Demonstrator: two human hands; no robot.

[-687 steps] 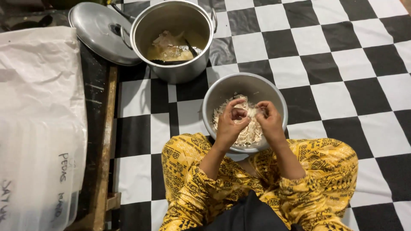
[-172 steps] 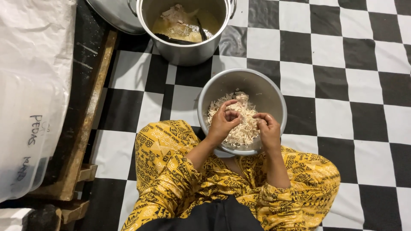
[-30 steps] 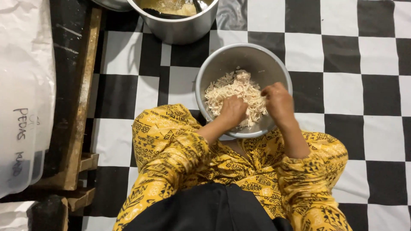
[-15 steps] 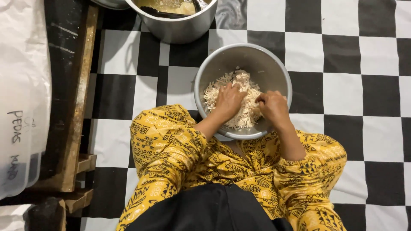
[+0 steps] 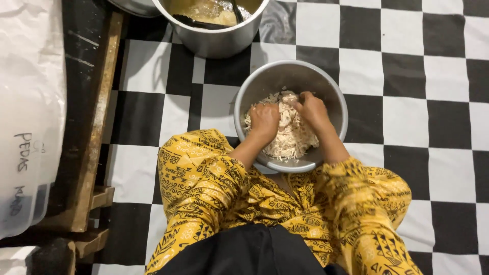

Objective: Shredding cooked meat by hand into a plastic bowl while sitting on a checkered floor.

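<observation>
Warm indoor light, soft shadows left of the pots, sharp focus throughout.

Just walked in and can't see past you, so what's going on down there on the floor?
A person in yellow patterned clothes sits on the black-and-white checkered floor. Both the left hand and the right hand are in the round metal bowl, in pale shredded food. A large metal pot stands beyond it.
</observation>
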